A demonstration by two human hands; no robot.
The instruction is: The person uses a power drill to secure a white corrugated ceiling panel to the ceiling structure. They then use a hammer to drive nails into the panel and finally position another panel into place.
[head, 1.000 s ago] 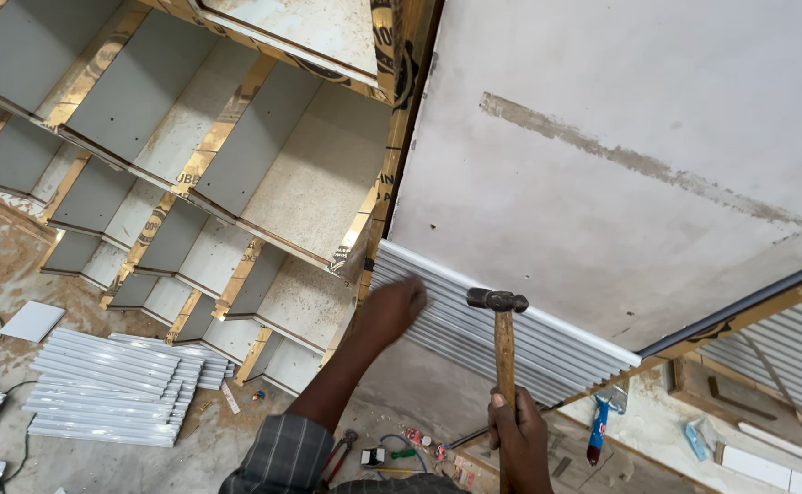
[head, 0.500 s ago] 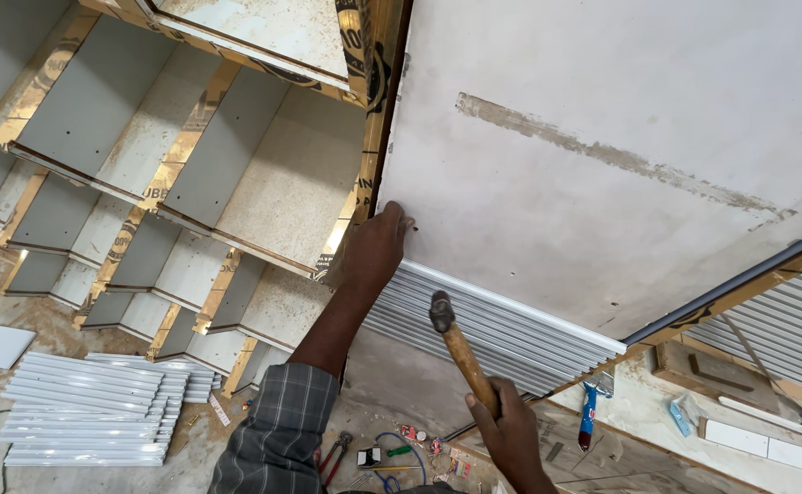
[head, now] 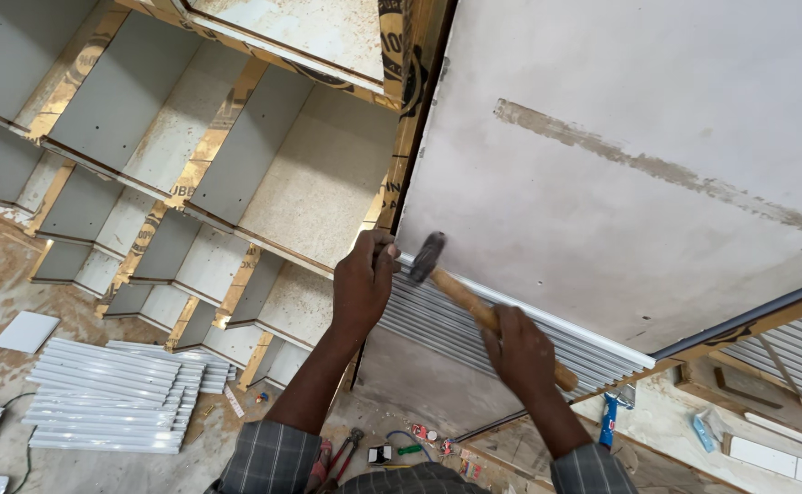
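Hammer (head: 474, 297) clamped in right hand (head: 522, 352), grip wrapped tight round wooden handle near its far end. Long axis ran up and leftward from that hand, steel head lying just beside left hand (head: 364, 279). Left hand nearer strike spot, fingers pinched together against top edge of white ribbed panel (head: 511, 343), at corner under grey board (head: 620, 165); whether a nail sat there, could not tell. Shelf unit (head: 191, 174) off to left, white strips (head: 108, 407) stacked on floor.

We see two hands, the left hand (head: 363, 285) and right hand (head: 518, 349). Between them is one hammer (head: 474, 304). Below the left lies one stack of white strips (head: 108, 409).
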